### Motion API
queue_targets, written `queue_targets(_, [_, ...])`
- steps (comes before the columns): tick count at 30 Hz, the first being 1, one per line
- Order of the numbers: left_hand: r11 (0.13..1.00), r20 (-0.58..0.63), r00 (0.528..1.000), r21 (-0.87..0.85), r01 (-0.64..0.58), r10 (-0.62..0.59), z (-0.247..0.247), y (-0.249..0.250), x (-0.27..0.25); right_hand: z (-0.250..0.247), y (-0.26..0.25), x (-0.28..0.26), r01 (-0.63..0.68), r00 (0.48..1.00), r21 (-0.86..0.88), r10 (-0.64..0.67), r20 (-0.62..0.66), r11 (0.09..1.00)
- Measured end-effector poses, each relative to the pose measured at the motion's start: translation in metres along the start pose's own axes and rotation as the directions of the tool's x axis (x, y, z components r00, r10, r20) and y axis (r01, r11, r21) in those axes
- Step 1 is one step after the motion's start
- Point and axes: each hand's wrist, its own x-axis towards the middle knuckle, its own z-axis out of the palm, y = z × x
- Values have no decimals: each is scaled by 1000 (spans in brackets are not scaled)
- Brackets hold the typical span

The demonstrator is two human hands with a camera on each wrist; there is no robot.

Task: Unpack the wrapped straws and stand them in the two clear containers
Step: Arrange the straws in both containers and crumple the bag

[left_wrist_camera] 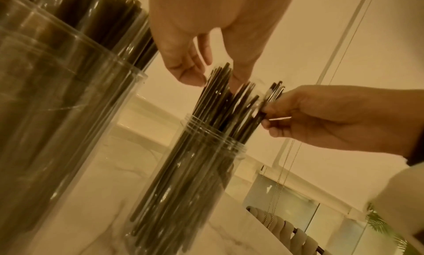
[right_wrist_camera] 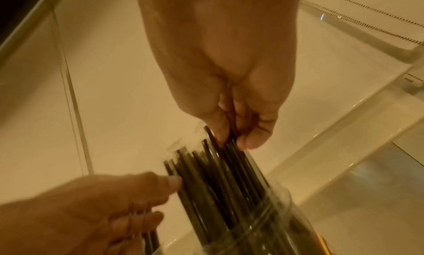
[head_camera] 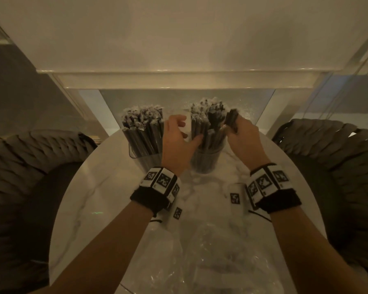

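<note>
Two clear containers stand on the round white marble table [head_camera: 89,200]. The left container [head_camera: 143,143] is packed with black wrapped straws. My left hand [head_camera: 189,131] reaches over the right container [head_camera: 206,161], thumb pressed against its standing straws [left_wrist_camera: 220,102] and fingers loose. My right hand [head_camera: 229,128] pinches a small bunch of black straws [head_camera: 232,118] at the right side of that container's mouth, their lower ends inside the rim. In the right wrist view the right hand's fingertips [right_wrist_camera: 250,141] close on the straw tops, and the left hand [right_wrist_camera: 114,204] touches the bunch from the left.
Crumpled clear plastic wrapping [head_camera: 200,251] lies on the near part of the table. Woven grey chairs stand at the left [head_camera: 30,166] and the right [head_camera: 327,158]. A white sill and a window frame [head_camera: 179,79] run behind the containers.
</note>
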Motion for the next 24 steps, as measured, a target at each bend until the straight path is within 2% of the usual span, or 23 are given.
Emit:
queue_targets(2, [997,144,987,32,65,-69,4,0,8,1,3,6,7,986,-82,7,166,997])
queue_targets(4, [990,264,959,112,81,-109,14,-5,19,4,8,9,6,970,-117,23,243,993])
queue_targets(6, [982,318,937,163,94,-143,23,-10,29,3,12,10,-13,979,-97,32,199,995])
queue_targets(8, [981,352,915,88,175,-195,26,-17,35,-1,17,9,-69,990,31,65,128,997])
queue_targets(10, [980,380,906,7,197,-185,25,-21,39,-4,20,8,-136,984,215,107,142,967])
queue_targets(11, [983,385,907,4,186,-173,24,-19,39,-4,20,8,-149,979,247,108,172,957])
queue_targets(13, [988,380,912,26,154,-153,26,-16,40,-1,21,12,-85,973,154,49,224,984])
queue_targets(17, [994,403,909,29,102,-105,21,-3,43,-10,8,31,70,972,-35,-60,226,997])
queue_targets(20, [995,477,873,34,95,-99,12,-1,57,-25,-1,47,147,940,-109,-104,325,983])
queue_targets(24, [982,549,818,162,97,-172,12,-5,66,-22,1,57,162,873,-119,-86,480,979])
